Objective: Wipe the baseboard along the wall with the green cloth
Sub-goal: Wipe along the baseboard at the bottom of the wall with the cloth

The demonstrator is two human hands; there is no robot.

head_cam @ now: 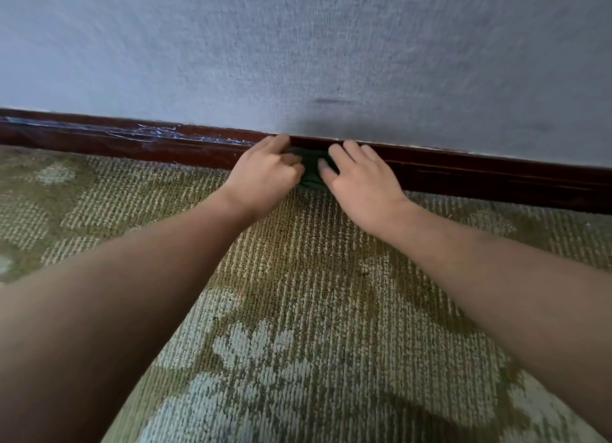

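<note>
Though dim, green cloth (312, 175) seemingly between left hand (265, 177), right hand (361, 181)

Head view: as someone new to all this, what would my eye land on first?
At mid-frame, two bare hands meet at the foot of the wall: the left hand grips and the right hand presses a dark green cloth against the reddish-brown baseboard. Pale scratch marks streak the baseboard's left stretch, under the grey-blue wall. A green floral carpet fills the foreground.
</note>
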